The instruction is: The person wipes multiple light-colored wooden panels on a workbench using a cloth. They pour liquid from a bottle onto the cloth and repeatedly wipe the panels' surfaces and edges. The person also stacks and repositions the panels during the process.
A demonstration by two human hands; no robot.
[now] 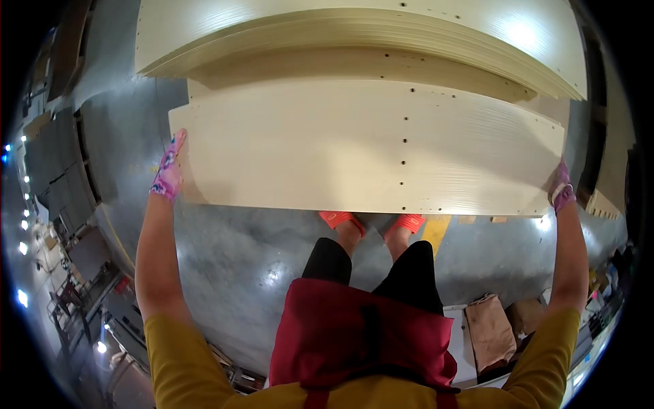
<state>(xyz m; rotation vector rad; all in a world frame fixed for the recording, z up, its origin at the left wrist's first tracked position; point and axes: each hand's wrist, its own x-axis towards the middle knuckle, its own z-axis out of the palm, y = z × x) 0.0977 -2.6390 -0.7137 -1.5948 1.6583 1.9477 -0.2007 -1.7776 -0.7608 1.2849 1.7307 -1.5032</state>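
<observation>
A long cream wood-grain panel (293, 146) spans the space before me, with a row of dark drilled holes right of its middle. At its left end is my left hand (169, 167), in a pink patterned glove, gripping the short edge with the thumb along the top face. My right hand (562, 187), gloved in pink and purple, grips the opposite short edge. The fingers of both hands are partly hidden by the panel. Just beyond it rises a stack of similar cream panels (368, 34), whose layered edges face me.
My feet in orange-red shoes (337, 219) stand on the grey concrete floor (238, 273), near a yellow floor line (436, 233). Brown cardboard (490, 334) lies at the lower right. Dark stacked sheets (51, 150) stand at the left, and pallet-like wood (603, 204) is at the right.
</observation>
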